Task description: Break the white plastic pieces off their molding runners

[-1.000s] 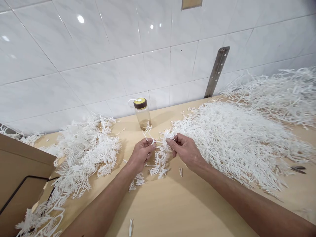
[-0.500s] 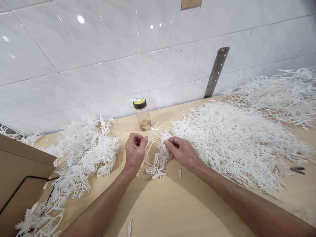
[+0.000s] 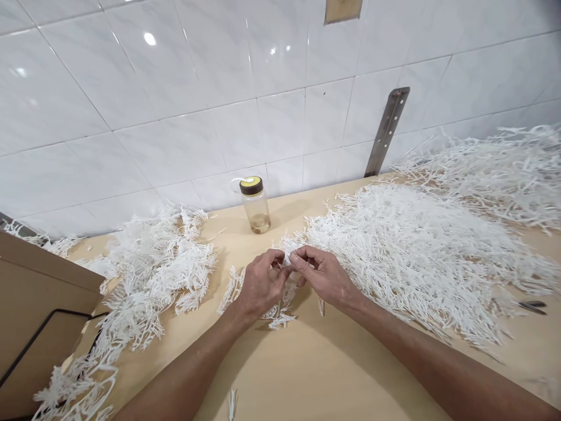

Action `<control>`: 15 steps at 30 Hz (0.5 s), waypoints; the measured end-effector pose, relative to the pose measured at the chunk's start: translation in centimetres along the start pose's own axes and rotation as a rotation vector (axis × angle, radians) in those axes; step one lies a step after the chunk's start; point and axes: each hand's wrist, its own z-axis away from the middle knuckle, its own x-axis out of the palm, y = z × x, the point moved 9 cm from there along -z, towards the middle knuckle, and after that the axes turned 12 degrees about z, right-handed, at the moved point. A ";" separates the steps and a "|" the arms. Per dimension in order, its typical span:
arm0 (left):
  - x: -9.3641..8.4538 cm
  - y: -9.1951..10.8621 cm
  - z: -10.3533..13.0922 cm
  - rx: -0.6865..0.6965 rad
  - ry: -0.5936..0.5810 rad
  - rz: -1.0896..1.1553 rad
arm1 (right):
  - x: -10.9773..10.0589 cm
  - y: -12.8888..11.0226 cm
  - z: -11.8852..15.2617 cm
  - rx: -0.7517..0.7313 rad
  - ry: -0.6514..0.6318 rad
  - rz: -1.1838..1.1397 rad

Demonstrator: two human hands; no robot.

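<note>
My left hand (image 3: 263, 283) and my right hand (image 3: 325, 276) meet above the middle of the table, fingertips pinched together. Between them is a white, thin-branched piece (image 3: 287, 257) that looks like a plastic sprig. Both hands grip it, though the fingers hide most of it. More white branched strands (image 3: 280, 320) hang or lie beneath the hands; which of these are attached to the held piece I cannot tell. Left of my left hand, a curl of the same material (image 3: 232, 287) shows beside the wrist.
A large heap of white sprigs (image 3: 421, 251) spreads on the right, another pile (image 3: 153, 263) on the left. A clear bottle (image 3: 258, 207) with dark lid stands behind my hands. A cardboard box (image 3: 48, 292) is at far left. Dark-tipped tool (image 3: 532, 306) lies at right.
My left hand has moved right and slightly down to meet the right hand at the white piece. White strands now show left of it. The right hand has barely moved.
</note>
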 end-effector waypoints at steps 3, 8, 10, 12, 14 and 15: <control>-0.3 -0.2 -0.2 -0.067 0.020 0.063 | -0.3 0.0 -0.1 -0.020 0.020 0.048; -0.1 -2.1 -0.2 -0.274 0.068 0.370 | -0.5 0.5 -0.2 -0.055 0.087 0.166; 0.0 -2.8 -0.1 -0.348 0.107 0.483 | -0.3 0.7 -0.2 -0.054 0.080 0.187; -0.2 -3.3 -0.1 -0.408 0.148 0.564 | 0.2 1.0 -0.1 -0.035 0.036 0.174; -0.2 -3.8 0.0 -0.465 0.165 0.634 | 1.0 1.0 0.1 -0.016 -0.029 0.147; -0.1 -4.0 0.1 -0.495 0.158 0.673 | 1.3 1.0 0.2 -0.010 -0.054 0.134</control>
